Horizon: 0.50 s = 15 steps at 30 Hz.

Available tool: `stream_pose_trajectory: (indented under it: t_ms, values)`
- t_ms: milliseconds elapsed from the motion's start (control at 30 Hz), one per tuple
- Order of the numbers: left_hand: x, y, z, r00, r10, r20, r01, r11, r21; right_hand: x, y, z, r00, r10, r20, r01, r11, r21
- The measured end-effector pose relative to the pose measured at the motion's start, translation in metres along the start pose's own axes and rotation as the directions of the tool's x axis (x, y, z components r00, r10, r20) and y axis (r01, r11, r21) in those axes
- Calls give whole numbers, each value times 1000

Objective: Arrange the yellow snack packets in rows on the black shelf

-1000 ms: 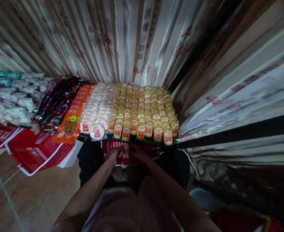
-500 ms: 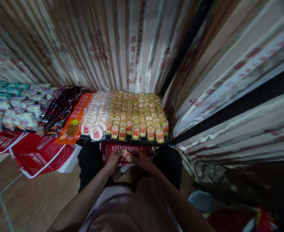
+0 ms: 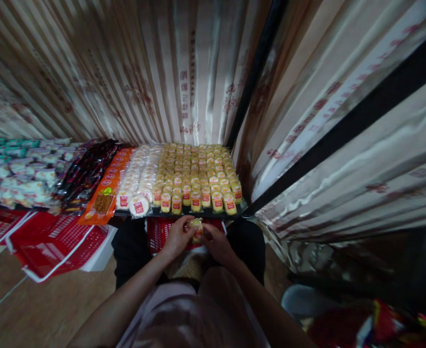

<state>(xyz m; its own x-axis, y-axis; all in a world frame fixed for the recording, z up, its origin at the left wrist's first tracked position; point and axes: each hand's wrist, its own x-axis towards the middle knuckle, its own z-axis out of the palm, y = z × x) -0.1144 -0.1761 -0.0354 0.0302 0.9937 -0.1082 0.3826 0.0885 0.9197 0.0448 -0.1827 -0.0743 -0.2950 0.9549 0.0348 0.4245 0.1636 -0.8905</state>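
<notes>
Between both hands, over my lap, is a small yellow wrapped snack cake (image 3: 197,231). My left hand (image 3: 180,236) pinches its left side, and my right hand (image 3: 215,241) grips the right side. Just beyond my hands, rows of similar yellow wrapped snack cakes (image 3: 195,199) with red labels lie on a dark shelf (image 3: 207,212). To their left are round white wrapped snacks (image 3: 139,205). A red plastic basket (image 3: 158,233) sits below the shelf edge, partly hidden behind my hands.
An orange snack packet (image 3: 103,195), dark packets (image 3: 84,171) and white packets (image 3: 24,188) line the shelf's left side. Another red basket (image 3: 49,241) is on the floor below. Pleated curtains (image 3: 205,96) and a black pole (image 3: 343,130) close off the back and right.
The snack cake has turned more upright between my fingers, and my left hand has come up closer around it. The view has shifted slightly to the right.
</notes>
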Motion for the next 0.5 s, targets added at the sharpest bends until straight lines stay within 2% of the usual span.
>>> stream_pose_trajectory:
  t_ms: [100, 233, 367, 500]
  values:
    - [8, 17, 5, 999, 47, -17, -46, 998, 52, 0, 1, -3, 990, -16, -137, 14, 1000, -16]
    - [23, 33, 12, 980, 188, -65, -176, 972, 155, 2, -1, -7, 926, -96, -364, 37, 986, -165]
    - [39, 37, 20, 954, 282, -102, -250, 935, 253, 2, -2, -9, 890, -201, -410, 97, 960, -261]
    - [47, 36, 27, 942, 324, -88, -282, 905, 319, 4, 0, -8, 886, -235, -399, 117, 947, -299]
